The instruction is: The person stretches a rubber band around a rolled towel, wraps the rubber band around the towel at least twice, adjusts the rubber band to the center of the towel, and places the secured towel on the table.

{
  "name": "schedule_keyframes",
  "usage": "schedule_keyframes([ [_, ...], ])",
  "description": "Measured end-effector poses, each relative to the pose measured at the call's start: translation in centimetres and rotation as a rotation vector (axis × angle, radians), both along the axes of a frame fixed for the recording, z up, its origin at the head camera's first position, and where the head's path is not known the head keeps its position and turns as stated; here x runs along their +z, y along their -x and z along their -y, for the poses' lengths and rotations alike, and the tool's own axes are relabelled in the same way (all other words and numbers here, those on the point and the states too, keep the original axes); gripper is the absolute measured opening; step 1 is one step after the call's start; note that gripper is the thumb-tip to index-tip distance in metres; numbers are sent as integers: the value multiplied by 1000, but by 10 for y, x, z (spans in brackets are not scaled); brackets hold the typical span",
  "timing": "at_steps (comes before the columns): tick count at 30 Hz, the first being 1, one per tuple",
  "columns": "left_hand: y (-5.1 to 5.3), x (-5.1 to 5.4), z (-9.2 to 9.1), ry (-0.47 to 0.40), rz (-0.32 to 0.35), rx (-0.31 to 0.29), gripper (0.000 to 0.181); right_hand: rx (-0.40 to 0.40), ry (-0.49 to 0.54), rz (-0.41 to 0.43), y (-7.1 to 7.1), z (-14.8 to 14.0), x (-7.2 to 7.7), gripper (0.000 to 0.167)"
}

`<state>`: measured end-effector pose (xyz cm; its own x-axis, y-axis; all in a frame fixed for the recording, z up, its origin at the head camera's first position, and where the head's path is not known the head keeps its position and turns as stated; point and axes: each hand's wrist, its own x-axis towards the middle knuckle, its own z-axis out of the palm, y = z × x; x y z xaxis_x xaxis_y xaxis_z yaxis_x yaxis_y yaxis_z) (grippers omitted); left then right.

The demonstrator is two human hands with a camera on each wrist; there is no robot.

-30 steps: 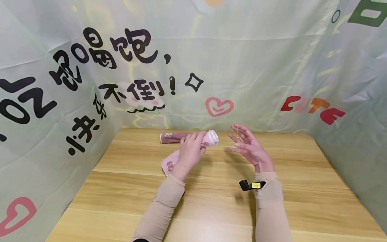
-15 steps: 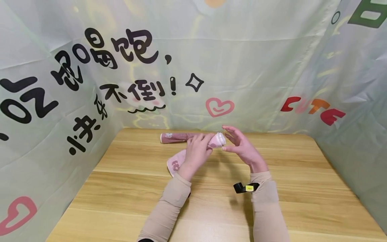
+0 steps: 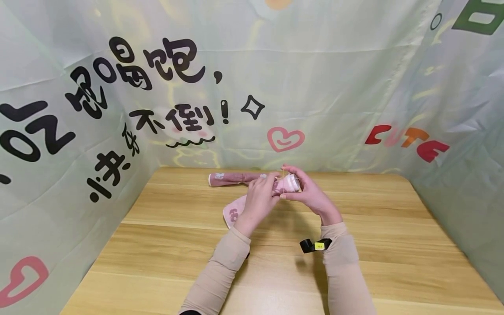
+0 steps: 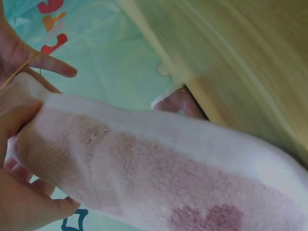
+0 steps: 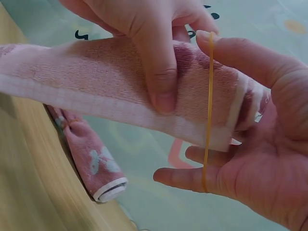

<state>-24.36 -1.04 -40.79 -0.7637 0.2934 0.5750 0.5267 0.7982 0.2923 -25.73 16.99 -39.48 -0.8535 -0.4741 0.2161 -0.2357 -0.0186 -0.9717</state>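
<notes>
My left hand point(image 3: 260, 194) grips a rolled light pink towel point(image 3: 284, 185) near its right end, thumb on the near side. The towel's loose lower end point(image 3: 233, 212) shows left of that hand. A yellow rubber band point(image 5: 210, 101) is stretched across the spread thumb and fingers of my right hand point(image 3: 315, 197). In the right wrist view, the towel's rolled end lies within the right hand's spread, with the band's near strand crossing in front of it. The left wrist view shows the towel point(image 4: 144, 159) up close, the left thumb and fingers pinching it.
A darker pink rolled towel point(image 3: 226, 178) lies along the table's back edge, with a band around it point(image 5: 73, 122). The wooden table point(image 3: 165, 253) meets printed cloth point(image 3: 334, 87) at the back and sides.
The left hand has moved the rolled towel to the right. The right hand has come left, so its spread fingers and the rubber band now surround the towel's end.
</notes>
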Motion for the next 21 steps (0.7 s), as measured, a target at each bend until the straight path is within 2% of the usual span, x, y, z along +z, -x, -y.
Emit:
schedule_keyframes([
  [4,-1,0,-1,-17,-43,-18,73,-16,-3,11,0,2,-1,79],
  [9,-1,-2,-1,-6,-100,-49,76,-33,-24,19,-1,2,0,82],
  [13,-1,-3,-1,5,-113,-60,77,-44,-41,26,-1,2,2,82],
  [17,0,-5,-1,12,-127,-70,76,-70,-112,-7,-3,3,4,82],
  [21,0,-7,-1,-12,-174,-79,76,-108,-220,-60,-4,4,4,76],
])
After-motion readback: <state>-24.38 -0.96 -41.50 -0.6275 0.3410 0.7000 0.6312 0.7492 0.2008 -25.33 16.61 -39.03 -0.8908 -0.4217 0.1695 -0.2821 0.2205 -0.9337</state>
